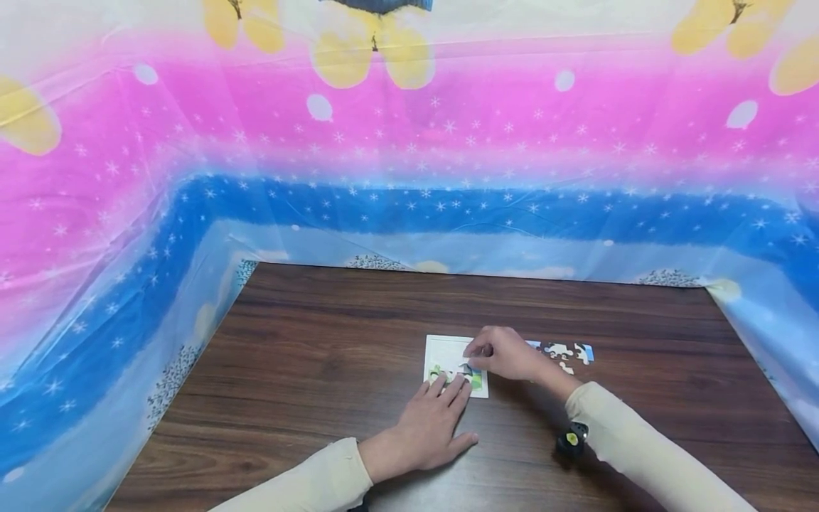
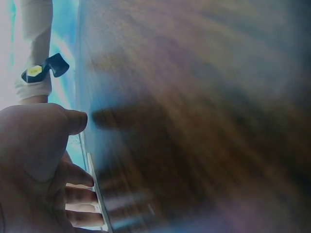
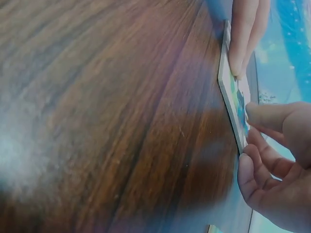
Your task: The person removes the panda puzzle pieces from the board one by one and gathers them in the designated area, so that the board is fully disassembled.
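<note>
Board [image 1: 446,347] lies about midway between the worktop's [image 1: 320,334] side edges, straight-fingered left hand [image 1: 427,430] on its near side. Right hand [image 1: 505,353] pinches a piece [image 1: 465,368] there, nearer the loose pieces [image 1: 558,349] rightward.

A white-bordered puzzle tray [image 1: 446,348] lies flat, partly filled with green-and-blue pieces [image 1: 476,382], with loose pieces [image 1: 559,350] to its right.

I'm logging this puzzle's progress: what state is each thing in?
Puzzle board: flat, partly filled near the person
Loose pieces: off the board, on the table
Left hand: fingers extended onto the board
Right hand: fingers curled at the board; grip unclear
Black device: worn near the right hand
Patterned cloth: hanging
</note>
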Demonstrator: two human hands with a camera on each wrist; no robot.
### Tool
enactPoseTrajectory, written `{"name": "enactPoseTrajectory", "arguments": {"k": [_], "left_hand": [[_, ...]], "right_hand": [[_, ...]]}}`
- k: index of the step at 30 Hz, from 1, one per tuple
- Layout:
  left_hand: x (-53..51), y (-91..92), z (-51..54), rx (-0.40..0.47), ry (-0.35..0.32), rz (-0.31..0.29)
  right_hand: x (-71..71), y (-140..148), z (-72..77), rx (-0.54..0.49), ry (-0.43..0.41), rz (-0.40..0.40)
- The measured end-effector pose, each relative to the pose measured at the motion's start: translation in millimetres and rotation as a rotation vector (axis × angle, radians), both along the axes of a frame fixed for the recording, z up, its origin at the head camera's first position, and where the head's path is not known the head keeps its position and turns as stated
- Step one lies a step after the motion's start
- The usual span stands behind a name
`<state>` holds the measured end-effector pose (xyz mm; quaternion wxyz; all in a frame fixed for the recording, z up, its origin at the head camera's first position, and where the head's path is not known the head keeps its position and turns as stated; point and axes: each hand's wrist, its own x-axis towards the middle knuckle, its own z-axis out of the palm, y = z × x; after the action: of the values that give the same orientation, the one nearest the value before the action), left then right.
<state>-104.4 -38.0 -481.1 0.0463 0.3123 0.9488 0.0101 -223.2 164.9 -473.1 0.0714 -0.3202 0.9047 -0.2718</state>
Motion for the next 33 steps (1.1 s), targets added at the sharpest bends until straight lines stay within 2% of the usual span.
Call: {"name": "enactPoseTrajectory", "arguments": {"k": [8,15,26,33], "left_hand": [[-0.2,0.9,0.4,-0.006,0.003,0.002],[-1.5,1.1,1.6,-0.013,-0.012,0.012],[-1.4,2.0,-0.4,-0.045,0.04,0.005],[-0.8,2.2,1.7,-0.044,0.035,0.006]], "right_hand": [[4.7,4,1.7,-0.106,-0.084,-0.049],[7.8,26,8.2,-0.168,-0.061,-0.132],[10.8,100,20.8,-0.147,-0.054,-0.243],[19.8,142,18.6,-0.04,0.0,-0.33]]}}
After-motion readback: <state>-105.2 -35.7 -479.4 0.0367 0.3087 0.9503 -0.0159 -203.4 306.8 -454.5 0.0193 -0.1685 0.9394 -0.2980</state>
